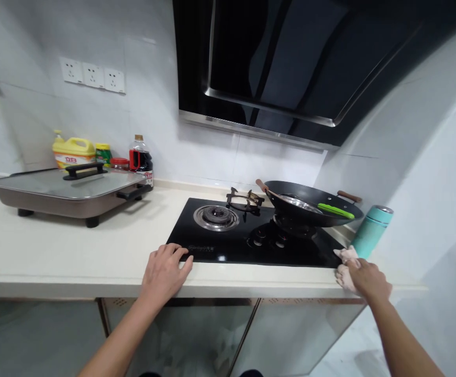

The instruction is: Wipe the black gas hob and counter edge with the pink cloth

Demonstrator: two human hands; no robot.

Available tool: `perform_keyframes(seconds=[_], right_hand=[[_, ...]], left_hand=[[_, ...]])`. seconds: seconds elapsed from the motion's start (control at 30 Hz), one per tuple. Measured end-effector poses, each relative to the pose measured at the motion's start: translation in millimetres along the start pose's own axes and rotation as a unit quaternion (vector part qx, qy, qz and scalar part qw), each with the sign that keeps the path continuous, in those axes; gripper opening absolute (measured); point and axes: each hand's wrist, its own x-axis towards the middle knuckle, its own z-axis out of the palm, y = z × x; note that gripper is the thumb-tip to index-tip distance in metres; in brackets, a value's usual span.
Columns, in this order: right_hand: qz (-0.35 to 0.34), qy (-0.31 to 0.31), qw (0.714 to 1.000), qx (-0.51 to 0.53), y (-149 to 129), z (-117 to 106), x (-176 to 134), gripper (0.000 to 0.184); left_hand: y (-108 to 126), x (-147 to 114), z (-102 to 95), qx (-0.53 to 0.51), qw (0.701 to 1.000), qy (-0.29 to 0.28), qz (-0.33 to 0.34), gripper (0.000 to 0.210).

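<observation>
My right hand [369, 280] grips a pale pink cloth [346, 269], pressed on the counter by the right front corner of the black gas stove [228, 250]. Fingers apart, my left hand [167, 269] rests on the counter edge, its fingertips touching the stove's left front corner. The left burner [217, 217] is bare, and its pan support [245, 199] sits behind it. On the right burner stands a black wok [296, 208] with wooden handles; a green-handled utensil [335, 210] and a shiny metal piece lie in it. Close behind the cloth, a teal flask [372, 230] appears tilted.
A large electric pan [47, 196] with a glass lid occupies the left counter [74, 256]. Behind it stand a yellow detergent jug [74, 152], a green container [102, 154], a red-lidded jar [120, 163] and a dark sauce bottle [140, 159]. The range hood [270, 68] hangs overhead.
</observation>
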Motion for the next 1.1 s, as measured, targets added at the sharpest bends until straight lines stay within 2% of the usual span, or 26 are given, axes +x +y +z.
perform_keyframes(seconds=[0.1, 0.17, 0.23, 0.3, 0.43, 0.5, 0.6, 0.7, 0.8, 0.87, 0.97, 1.03, 1.1], right_hand=[[-0.011, -0.006, 1.000, 0.006, -27, 11, -28, 0.054], [-0.085, -0.002, 0.996, 0.041, -65, 13, -59, 0.054], [-0.165, 0.017, 0.984, 0.068, -116, 8, -97, 0.049], [-0.237, 0.010, 0.967, 0.091, -173, -4, -136, 0.042], [-0.335, -0.063, 0.928, 0.149, -280, -30, -202, 0.035], [-0.389, -0.091, 0.900, 0.174, -321, -38, -223, 0.035], [-0.433, -0.139, 0.864, 0.219, -361, -43, -235, 0.036], [-0.409, -0.180, 0.853, 0.268, -379, -41, -232, 0.037], [-0.391, -0.189, 0.850, 0.297, -382, -35, -223, 0.037], [-0.394, -0.202, 0.838, 0.318, -378, -29, -214, 0.036], [-0.425, -0.225, 0.800, 0.359, -360, -23, -197, 0.037], [-0.442, -0.225, 0.777, 0.387, -337, -21, -181, 0.039], [-0.442, -0.207, 0.770, 0.412, -306, -18, -161, 0.043]], left_hand=[[3, 2, 0.2, 0.011, 1.000, 0.000, -0.001, 0.027], [5, 3, 0.1, 0.019, 1.000, -0.003, 0.000, 0.028], [5, 3, -0.3, 0.020, 1.000, -0.006, -0.002, 0.031], [6, 3, -1.4, 0.012, 1.000, -0.012, -0.008, 0.033], [2, 5, -5.6, -0.052, 0.998, -0.028, -0.037, 0.035], [-3, 7, -7.2, -0.114, 0.991, -0.032, -0.060, 0.036], [-13, 9, -9.3, -0.209, 0.972, 0.000, -0.104, 0.040], [-15, 6, -13.4, -0.231, 0.965, 0.066, -0.103, 0.043], [-1, -2, -17.7, -0.205, 0.976, 0.078, -0.018, 0.049], [12, -7, -17.3, -0.193, 0.979, 0.034, 0.048, 0.058], [25, -9, -10.4, -0.172, 0.974, -0.079, 0.128, 0.085], [26, -9, -4.5, -0.144, 0.968, -0.134, 0.153, 0.104], [22, -10, -1.2, -0.118, 0.968, -0.157, 0.157, 0.111]])
